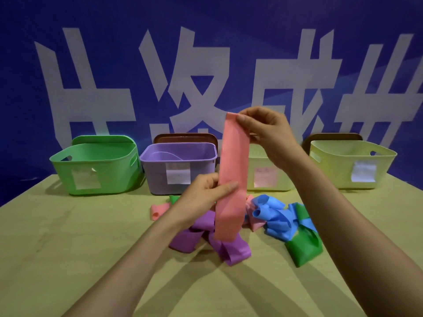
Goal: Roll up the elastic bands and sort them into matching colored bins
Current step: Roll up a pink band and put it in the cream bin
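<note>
Here the pink elastic band hangs upright; right hand fingers pinch its top; left hand fingers grip its middle.

Pink band hangs upright, unrolled | right hand pinches its 12 o'clock end | left hand pinches mid-strip from 8 o'clock | purple bands on table at band's 6 o'clock, blue bands at 4 o'clock | green bin, purple bin at 9 o'clock.
</note>
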The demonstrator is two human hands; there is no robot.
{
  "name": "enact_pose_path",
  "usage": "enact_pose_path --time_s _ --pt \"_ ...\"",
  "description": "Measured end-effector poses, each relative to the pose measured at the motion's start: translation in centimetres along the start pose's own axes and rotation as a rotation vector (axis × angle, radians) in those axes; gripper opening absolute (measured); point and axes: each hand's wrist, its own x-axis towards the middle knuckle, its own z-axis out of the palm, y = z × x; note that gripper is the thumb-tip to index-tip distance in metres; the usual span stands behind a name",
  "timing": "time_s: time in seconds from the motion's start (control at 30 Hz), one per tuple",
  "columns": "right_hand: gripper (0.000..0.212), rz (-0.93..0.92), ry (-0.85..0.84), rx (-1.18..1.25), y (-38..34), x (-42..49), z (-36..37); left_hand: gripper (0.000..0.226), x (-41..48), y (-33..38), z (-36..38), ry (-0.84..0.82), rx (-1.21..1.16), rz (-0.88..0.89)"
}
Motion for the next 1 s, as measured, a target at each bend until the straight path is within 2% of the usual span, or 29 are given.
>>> enact_pose_path --time_s 0.13,0.23,0.27,0.3,0.37,0.43,0.57,0.67,0.77,0.87,1.0 --pt "0.002 0.101 -0.091 0.093 1.0 -0.9 0.4 0.013 -3.2 0.0 1.0 -0.091 -0.187 -0.061" --pt "0.009 0.217 -0.187 0.138 3.8 -3.1 1.4 0.009 -4.6 -1.9 1.0 -0.122 -0.033 -0.093" --pt "0.01 0.248 -0.228 0.13 5.0 -3.9 1.8 0.005 -4.3 -2.8 0.5 -0.059 0.059 -0.058" --pt "0.01 0.271 -0.267 0.105 6.1 -4.8 2.1 0.013 -3.9 -3.7 -0.3 0.036 0.122 -0.032" --pt "0.005 0.304 -0.307 0.043 8.0 -6.3 2.5 0.021 -2.9 -4.4 -1.9 0.218 0.092 -0.038" --pt "0.002 0.306 -0.279 0.005 8.9 -7.1 2.8 0.018 -2.0 -4.3 -2.9 0.243 0.092 -0.039" --pt "0.009 0.247 -0.155 -0.041 8.7 -7.4 2.8 0.007 -0.6 -4.2 -3.2 0.16 0.08 -0.05" --pt "0.005 0.196 -0.122 -0.069 8.4 -7.4 2.6 0.006 0.2 -4.3 -2.6 0.147 0.046 -0.032" --pt "0.01 0.155 -0.114 -0.06 8.3 -7.7 2.3 0.007 0.5 -4.4 -1.7 0.193 0.034 -0.009" --pt "0.014 0.135 -0.146 -0.037 8.1 -8.0 2.2 0.012 0.6 -4.7 -0.8 0.245 -0.05 -0.072" --pt "0.025 0.101 -0.097 -0.035 8.4 -8.2 2.6 0.019 0.4 -4.5 -0.3 0.261 -0.251 -0.142"
